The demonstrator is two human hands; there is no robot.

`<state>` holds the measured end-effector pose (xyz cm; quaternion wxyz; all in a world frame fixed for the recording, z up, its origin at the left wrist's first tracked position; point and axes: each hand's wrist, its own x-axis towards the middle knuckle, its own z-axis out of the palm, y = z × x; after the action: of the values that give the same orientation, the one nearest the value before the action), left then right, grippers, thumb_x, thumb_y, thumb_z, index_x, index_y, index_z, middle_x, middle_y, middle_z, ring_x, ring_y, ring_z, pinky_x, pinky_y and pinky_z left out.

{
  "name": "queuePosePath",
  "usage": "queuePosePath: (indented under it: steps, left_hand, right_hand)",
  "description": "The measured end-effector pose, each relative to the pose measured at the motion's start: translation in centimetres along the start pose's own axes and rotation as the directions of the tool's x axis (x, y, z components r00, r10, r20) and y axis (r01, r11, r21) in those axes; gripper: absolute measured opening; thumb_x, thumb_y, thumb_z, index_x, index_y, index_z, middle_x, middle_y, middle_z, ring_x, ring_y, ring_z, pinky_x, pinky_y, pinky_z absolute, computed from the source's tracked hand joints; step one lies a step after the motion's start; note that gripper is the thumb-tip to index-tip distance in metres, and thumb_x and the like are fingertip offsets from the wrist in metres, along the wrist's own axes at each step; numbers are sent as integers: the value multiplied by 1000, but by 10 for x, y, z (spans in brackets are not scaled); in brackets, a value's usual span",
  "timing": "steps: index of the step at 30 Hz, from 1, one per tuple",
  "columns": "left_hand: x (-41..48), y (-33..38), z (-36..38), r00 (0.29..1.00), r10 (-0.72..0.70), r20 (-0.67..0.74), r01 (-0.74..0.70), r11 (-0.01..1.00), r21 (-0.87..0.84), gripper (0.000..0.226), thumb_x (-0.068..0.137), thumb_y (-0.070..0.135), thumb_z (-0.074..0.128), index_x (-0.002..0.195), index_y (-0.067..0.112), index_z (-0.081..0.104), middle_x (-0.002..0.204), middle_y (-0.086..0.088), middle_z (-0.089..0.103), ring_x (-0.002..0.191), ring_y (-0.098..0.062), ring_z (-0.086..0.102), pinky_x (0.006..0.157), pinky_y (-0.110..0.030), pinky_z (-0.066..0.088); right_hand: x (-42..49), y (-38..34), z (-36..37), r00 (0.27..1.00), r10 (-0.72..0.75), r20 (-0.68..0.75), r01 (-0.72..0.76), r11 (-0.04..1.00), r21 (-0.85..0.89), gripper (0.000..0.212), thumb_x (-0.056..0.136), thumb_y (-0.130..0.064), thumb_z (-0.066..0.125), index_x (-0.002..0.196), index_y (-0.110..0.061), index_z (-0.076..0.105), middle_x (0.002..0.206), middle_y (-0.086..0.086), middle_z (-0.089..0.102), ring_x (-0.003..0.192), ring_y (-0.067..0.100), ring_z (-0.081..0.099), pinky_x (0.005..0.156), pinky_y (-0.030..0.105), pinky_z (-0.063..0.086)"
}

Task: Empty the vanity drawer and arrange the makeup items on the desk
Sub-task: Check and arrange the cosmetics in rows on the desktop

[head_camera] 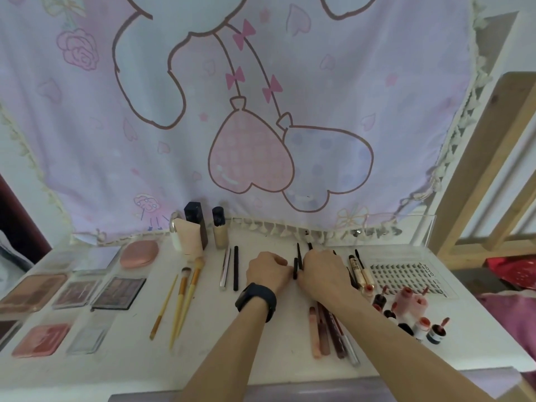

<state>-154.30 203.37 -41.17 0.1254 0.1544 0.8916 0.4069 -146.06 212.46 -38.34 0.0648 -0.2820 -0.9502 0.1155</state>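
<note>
The makeup lies sorted across the white desk (278,364): a lash tray (406,277) with rows of dark lashes near the right edge; brown and pink palettes (75,293) in two rows along the left edge, a pink compact (139,253) behind them; dark-capped bottles (197,227) and a pale tube (188,239) standing at the back edge; three yellow-handled brushes (182,297) left of the middle; lip pencils (327,332) near the front edge, partly under the right forearm; red and pink pots (412,311) toward the front right corner; a mascara (358,271) just beside the tray; two slim liners (232,268) left of the hands.

The left hand (268,271), a black watch (255,300) on its wrist, and the right hand (324,271) meet at the desk's middle; the left's curled fingers pinch a short black stick (295,268); the right's fingers curl over more black sticks (298,250), and whether it grips them I cannot tell.

A pink curtain (116,169) printed with heart balloons hangs behind the desk, its tasselled hem on the back edge; a wooden frame (493,169) stands to the right.

The right hand hides most of the sticks; a purple strip (290,393) below the front edge is cut off and too blurred to name.
</note>
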Motion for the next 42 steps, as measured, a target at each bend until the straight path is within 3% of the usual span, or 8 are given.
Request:
queuePosePath:
  steps: [5,15,20,24,29,32,37,42]
  left_hand:
    - [-3,-1,-1,1000,13,23,-13,1000,5,26,86,31,73,110,22,76,111,0,74,104,-18,67,83,-20,47]
    - [-13,-1,-18,993,90,79,-92,995,29,28,87,30,73,114,21,73,114,1,73,105,-14,66,96,-28,52]
    - [-33,-19,-54,977,211,-30,-200,955,219,26,95,36,61,121,31,65,108,13,68,95,-5,60,86,-23,50]
    - [-51,-44,-79,949,290,-125,-213,881,422,28,98,37,53,124,33,62,111,12,63,99,-9,57,80,-24,48]
    - [-61,-66,-86,912,365,-187,-204,799,566,26,97,37,53,116,28,69,122,2,61,118,-20,50,95,-31,43]
    - [-61,-71,-88,914,358,-189,-200,805,558,27,96,37,55,114,24,71,126,-1,58,120,-23,49,100,-33,41]
    - [-60,-67,-89,922,354,-159,-202,787,583,31,97,40,54,116,21,70,133,-2,53,125,-22,46,101,-37,41]
    - [-50,-62,-80,935,313,-167,-145,767,625,36,95,46,53,110,21,74,133,-3,54,125,-26,47,106,-46,40]
  right_hand:
    - [0,1,1,999,-35,5,35,999,-8,20,95,-29,59,97,-10,65,102,13,66,96,30,63,69,31,40]
    - [-13,-3,-11,999,-49,-4,49,999,-11,21,95,-31,56,100,-13,65,101,10,66,95,28,62,69,30,41]
    - [-41,-15,-18,988,-139,-71,141,990,18,30,100,-37,45,113,-18,64,106,1,66,102,22,59,76,32,48]
    - [-82,-26,-8,956,-273,-106,283,954,97,35,103,-37,41,131,-24,58,130,-8,58,125,14,47,97,28,44]
    - [-138,-39,40,908,-380,-178,396,916,60,34,90,-39,51,112,-27,73,122,-11,69,117,9,63,92,33,57]
    - [-152,-39,68,896,-424,-131,429,903,9,48,97,-45,39,128,-22,68,135,-4,65,127,13,60,106,30,42]
    - [-154,-35,84,893,-439,-98,433,898,-80,61,108,-43,14,143,-13,53,148,4,53,139,18,47,114,42,33]
    - [-156,-36,86,901,-426,-84,420,904,-78,62,108,-42,10,146,-12,50,151,5,50,142,19,43,117,42,26]
